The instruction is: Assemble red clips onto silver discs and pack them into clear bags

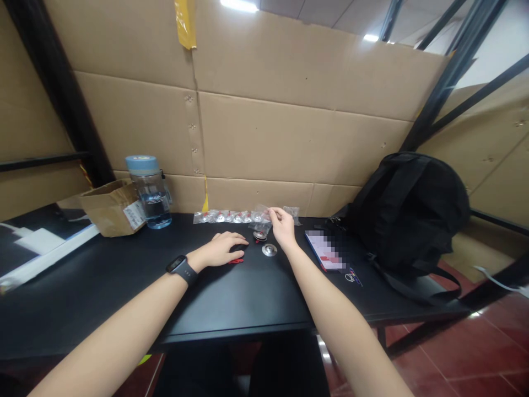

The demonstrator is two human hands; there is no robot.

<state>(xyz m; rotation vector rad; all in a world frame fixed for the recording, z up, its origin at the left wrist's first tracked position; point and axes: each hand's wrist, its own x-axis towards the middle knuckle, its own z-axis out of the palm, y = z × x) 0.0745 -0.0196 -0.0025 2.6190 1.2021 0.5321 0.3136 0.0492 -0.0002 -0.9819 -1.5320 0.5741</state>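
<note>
My right hand pinches a clear plastic bag at the right part of a row of bags. Several of these small bags lie side by side, each with a shiny metal disc and a bit of red inside. Below the pinched bag, a round metal piece sits on the table, with red showing under it. A flat metal disc lies just nearer to me. To the left, my left hand rests low over the table, fingers stretched out and thumb apart. A red cord shows by its thumb.
A water bottle and a cardboard box stand at the left on the black table, near a white power strip. On the right are a phone and a black backpack. Cardboard panels wall the back.
</note>
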